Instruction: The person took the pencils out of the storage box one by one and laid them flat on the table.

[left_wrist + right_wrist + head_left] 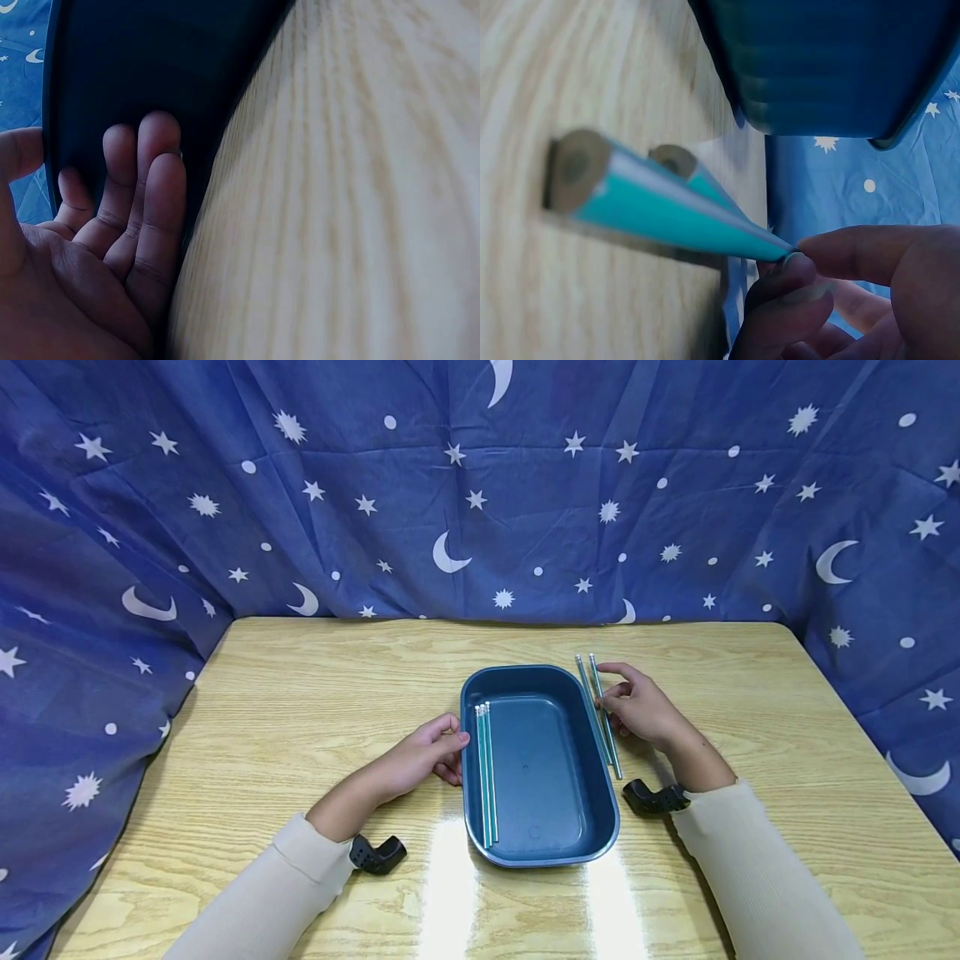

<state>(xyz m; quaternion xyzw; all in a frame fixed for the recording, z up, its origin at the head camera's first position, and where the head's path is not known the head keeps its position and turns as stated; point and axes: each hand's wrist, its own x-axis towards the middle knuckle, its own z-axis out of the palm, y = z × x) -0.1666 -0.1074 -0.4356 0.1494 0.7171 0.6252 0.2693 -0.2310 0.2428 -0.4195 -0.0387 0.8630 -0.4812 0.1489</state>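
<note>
A dark blue plastic basin (532, 760) stands on the table with several green pencils (486, 777) lying lengthwise along its left inside. My left hand (429, 752) holds the basin's left side, thumb at the rim and fingers (161, 195) against the outer wall. Right of the basin, my right hand (636, 703) pinches a green pencil (675, 217) between thumb and fingertips, near its upper half. A second green pencil (587, 681) lies just left of it, close by the basin's wall. Both show flat, unsharpened ends in the right wrist view.
The wood-grain table (315, 693) spreads around the basin. A blue curtain (540, 510) with white moons and stars hangs behind and at the sides. Black wrist devices (378, 855) sit at both sleeve cuffs.
</note>
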